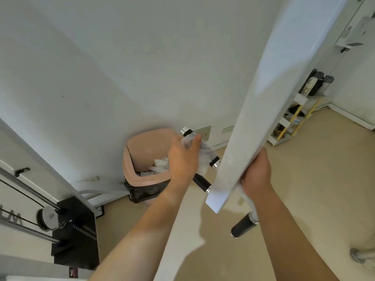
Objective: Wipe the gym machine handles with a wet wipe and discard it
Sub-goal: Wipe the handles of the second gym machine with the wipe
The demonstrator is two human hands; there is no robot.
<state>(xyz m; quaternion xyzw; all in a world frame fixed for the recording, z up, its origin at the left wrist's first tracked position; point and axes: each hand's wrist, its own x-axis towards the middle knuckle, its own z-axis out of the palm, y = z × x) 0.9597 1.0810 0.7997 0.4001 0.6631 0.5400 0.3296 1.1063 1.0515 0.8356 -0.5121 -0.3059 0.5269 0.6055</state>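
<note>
White machine arm (263, 118) crosses the frame's right, right hand (256, 171) gripping its lower end. Pink bin (142, 151) sits centre-left. At centre, left hand (182, 159) clasps the wet wipe (207, 151) round 1 black handle (189, 132): wiping step; next, probably slide along it.

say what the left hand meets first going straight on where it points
The left hand grips the handle through the wipe; beyond that, probably the wall by the grey plate, depth unclear.
</note>
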